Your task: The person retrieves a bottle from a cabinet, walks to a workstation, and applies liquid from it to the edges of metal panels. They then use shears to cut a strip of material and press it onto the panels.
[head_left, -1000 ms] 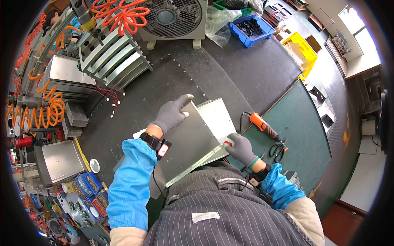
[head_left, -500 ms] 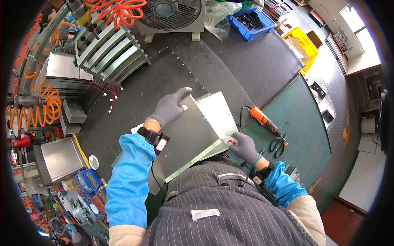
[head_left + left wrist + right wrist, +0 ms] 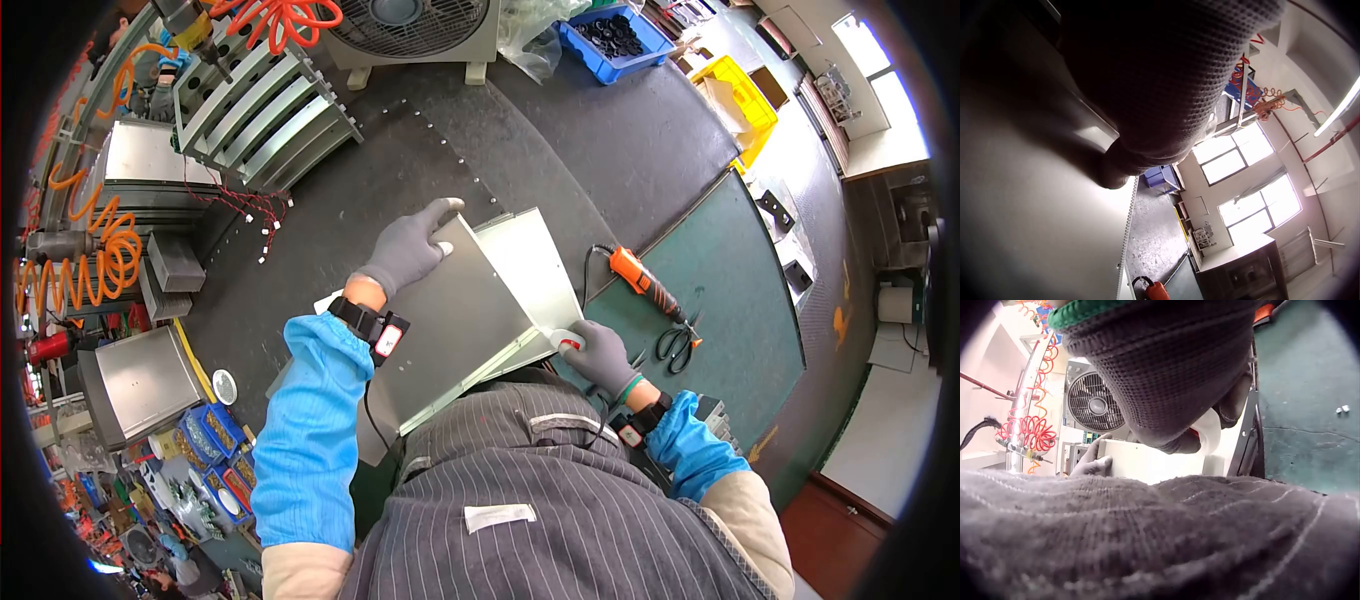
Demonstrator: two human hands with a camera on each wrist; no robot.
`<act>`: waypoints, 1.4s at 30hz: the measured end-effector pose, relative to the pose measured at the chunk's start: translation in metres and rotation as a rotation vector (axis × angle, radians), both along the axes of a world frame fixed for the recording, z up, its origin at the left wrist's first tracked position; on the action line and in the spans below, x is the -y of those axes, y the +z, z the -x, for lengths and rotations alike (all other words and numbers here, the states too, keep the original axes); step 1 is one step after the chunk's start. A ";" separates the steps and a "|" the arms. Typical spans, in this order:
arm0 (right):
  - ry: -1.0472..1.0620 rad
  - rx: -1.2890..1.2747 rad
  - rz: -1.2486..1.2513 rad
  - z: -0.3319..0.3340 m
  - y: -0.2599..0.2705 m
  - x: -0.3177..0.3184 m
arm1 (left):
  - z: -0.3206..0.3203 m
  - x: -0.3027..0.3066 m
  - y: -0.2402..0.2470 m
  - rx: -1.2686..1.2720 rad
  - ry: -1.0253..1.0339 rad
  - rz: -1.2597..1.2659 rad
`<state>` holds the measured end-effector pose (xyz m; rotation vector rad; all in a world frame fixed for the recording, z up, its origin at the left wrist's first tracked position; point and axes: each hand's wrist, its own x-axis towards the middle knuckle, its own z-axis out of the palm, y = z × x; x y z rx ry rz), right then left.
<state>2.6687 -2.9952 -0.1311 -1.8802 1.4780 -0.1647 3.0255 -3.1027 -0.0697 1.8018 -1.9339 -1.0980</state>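
A grey sheet-metal panel [image 3: 440, 335] with a folded edge lies tilted against the person's front, partly over a lighter panel [image 3: 530, 262]. The gloved left hand [image 3: 408, 250] grips the far edge of the grey panel, its thumb on the panel's face; the left wrist view shows the thumb at that edge [image 3: 1124, 215]. At the near right corner the gloved right hand [image 3: 600, 358] holds a white, round object with a red part [image 3: 568, 341], pressed close to the folded edge. In the right wrist view the white object [image 3: 1209, 431] shows between the fingers.
An orange power tool [image 3: 643, 284] and black-handled scissors [image 3: 678, 348] lie on the green mat to the right. Beyond are a fan unit [image 3: 410, 25], a blue bin [image 3: 615, 45] and a yellow bin [image 3: 745, 110]. Slatted metal parts [image 3: 265, 120] and small screw trays [image 3: 210, 435] stand left.
In the head view the bench items have shifted slightly upward and left. Both hands keep their holds; the right hand and white object sit slightly farther right along the panel's edge.
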 end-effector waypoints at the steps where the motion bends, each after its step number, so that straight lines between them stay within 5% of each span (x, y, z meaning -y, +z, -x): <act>1: 0.000 0.000 -0.002 0.002 0.001 0.001 | -0.001 0.000 -0.002 0.000 0.000 -0.002; 3: -0.136 0.176 -0.277 0.008 0.003 0.006 | -0.002 0.002 -0.006 0.008 0.005 0.000; 9: -0.305 0.684 -0.444 0.033 -0.013 0.043 | -0.020 0.014 -0.049 0.038 0.086 -0.065; 17: -0.343 0.529 -0.209 0.022 -0.027 0.115 | -0.020 0.016 -0.077 0.229 0.167 -0.027; 29: -0.339 0.382 -0.095 -0.008 -0.062 0.152 | -0.018 0.007 -0.094 0.047 0.272 -0.038; 37: -0.286 0.273 -0.088 -0.016 -0.050 0.164 | 0.009 -0.029 -0.083 0.210 0.383 0.515; 42: -0.291 0.222 -0.107 -0.018 -0.045 0.164 | 0.017 -0.065 -0.090 0.177 0.321 0.523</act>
